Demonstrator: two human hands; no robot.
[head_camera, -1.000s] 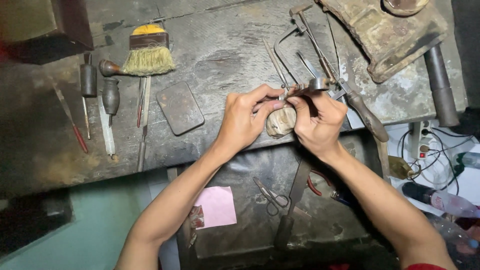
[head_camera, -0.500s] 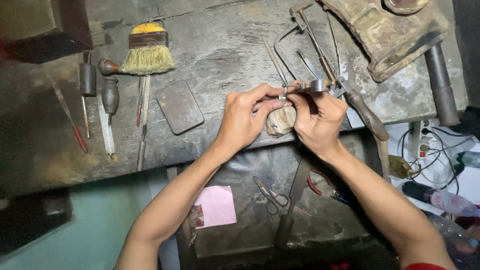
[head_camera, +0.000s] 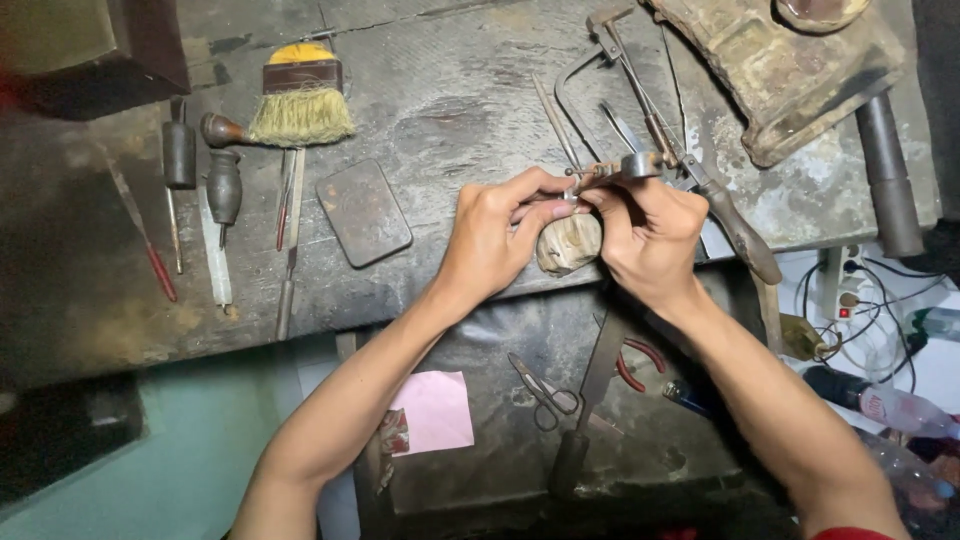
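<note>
Your workbench (head_camera: 450, 90) fills most of the view, a dark, scarred wooden top that runs from the left edge to the right. Below its front edge hangs a dark tray (head_camera: 520, 440), holding a pink slip of paper (head_camera: 435, 410), a pair of scissors (head_camera: 545, 392), red-handled pliers (head_camera: 635, 365) and a long dark-handled tool (head_camera: 590, 400). At the top right sits a big rusty metal block (head_camera: 790, 70), with a dark cylinder (head_camera: 890, 170) lying just beside it. A saw frame (head_camera: 640, 120) lies on the bench behind your hands, its dark handle (head_camera: 740, 235) running down to the right.

To the left you have a straw-bristled brush (head_camera: 300, 105), a flat dark rectangular plate (head_camera: 363, 212), and a row of gravers and files (head_camera: 200, 200) lying roughly parallel, one of them red-tipped (head_camera: 160, 272).

Your left hand (head_camera: 490, 240) and right hand (head_camera: 650, 240) meet at the front edge of the bench, over a worn, rounded wooden peg (head_camera: 568, 243) that juts toward you. Your left hand is curled, thumb and forefinger pinched narrow on a small thin metal piece (head_camera: 585, 178) resting above the peg. Your right hand is closed round a small metal tool (head_camera: 640, 165), whose end touches that piece. The piece itself is too small to make out in detail.
</note>
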